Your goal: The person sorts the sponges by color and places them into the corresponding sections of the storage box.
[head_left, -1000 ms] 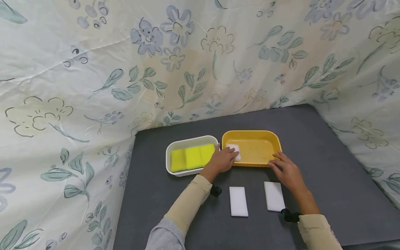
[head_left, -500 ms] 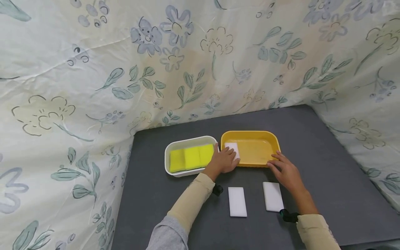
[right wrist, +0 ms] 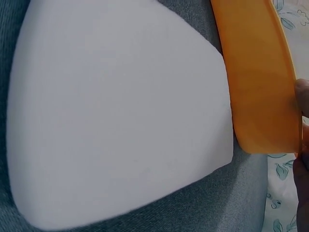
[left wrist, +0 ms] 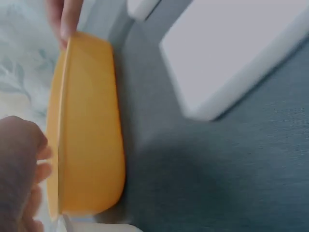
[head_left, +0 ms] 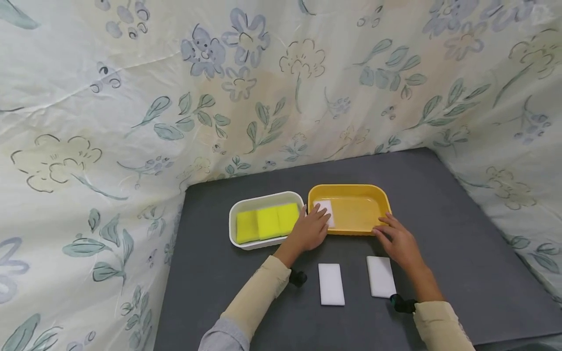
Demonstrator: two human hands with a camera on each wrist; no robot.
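A white sponge block [head_left: 326, 210] lies flat at the left end of the yellow tray [head_left: 357, 229]. My left hand [head_left: 311, 228] is over that tray's front left corner, fingers extended beside the block and gripping nothing. Whether the fingertips touch it cannot be made out. At the front right corner my right hand [head_left: 398, 243] pinches the tray's rim, its thumb [right wrist: 302, 92] on the outer side in the right wrist view. Two more white sponge blocks lie on the table in front, one in the middle [head_left: 331, 284] and one near the right wrist [head_left: 381, 277].
Left of the yellow tray, close beside it, stands a white tray [head_left: 234, 224] holding yellow sponges [head_left: 269, 222] in a row. Both trays are on a dark grey table [head_left: 210, 297]. A floral curtain [head_left: 263, 97] hangs behind and along the sides.
My left hand has drawn back slightly left and toward me from the white sponge block, leaving more of it visible. The right hand stays on the rim. The view has shifted slightly.
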